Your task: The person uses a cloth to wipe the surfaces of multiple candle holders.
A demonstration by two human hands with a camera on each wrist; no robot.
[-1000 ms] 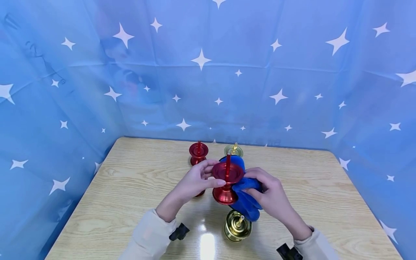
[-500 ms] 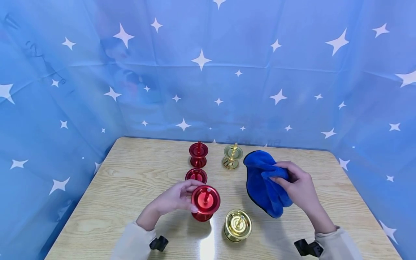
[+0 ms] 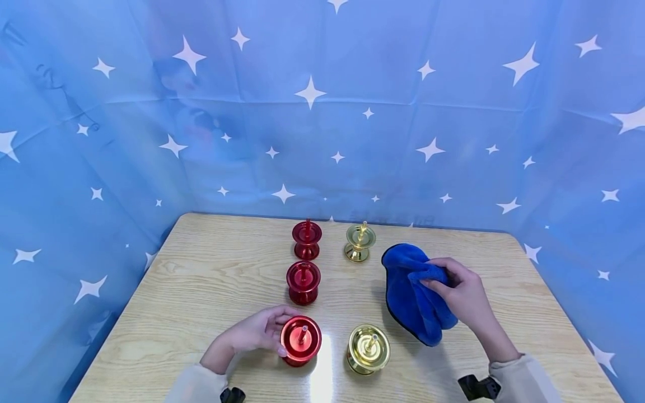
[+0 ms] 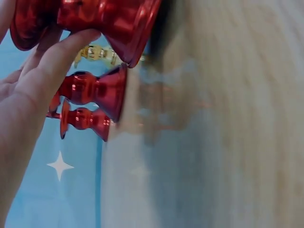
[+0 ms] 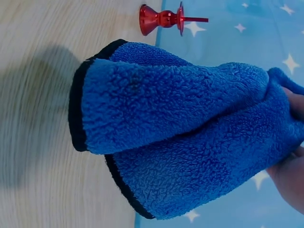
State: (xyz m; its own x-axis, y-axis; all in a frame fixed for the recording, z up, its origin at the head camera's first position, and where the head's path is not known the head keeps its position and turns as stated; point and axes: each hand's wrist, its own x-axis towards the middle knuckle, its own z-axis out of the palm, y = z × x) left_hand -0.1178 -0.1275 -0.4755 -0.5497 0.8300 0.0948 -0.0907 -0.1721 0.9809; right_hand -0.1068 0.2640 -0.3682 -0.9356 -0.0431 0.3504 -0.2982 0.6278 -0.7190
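In the head view my left hand (image 3: 257, 331) grips a shiny red candle holder (image 3: 308, 351) from its left side, at the front of the row. In the left wrist view, fingers lie against the waist of this red candle holder (image 4: 124, 21), its flared foot close over the wooden table. My right hand (image 3: 467, 296) pinches a fluffy blue cloth (image 3: 415, 299) at right, which hangs in folds. The right wrist view shows the cloth's black-trimmed edge and fingertips partly hidden in its folds. A gold candle holder (image 3: 367, 366) stands upright between the two hands.
Behind the gripped holder stand two more red candle holders, a middle one (image 3: 303, 295) and a far one (image 3: 307, 249). A second gold holder (image 3: 356, 255) stands at the back. A blue star-patterned curtain (image 3: 322, 140) borders the wooden table (image 3: 201, 268).
The left hand has carried the red candle holder away from the cloth, down and left toward the table's front. My right hand has drawn the cloth off it to the right.
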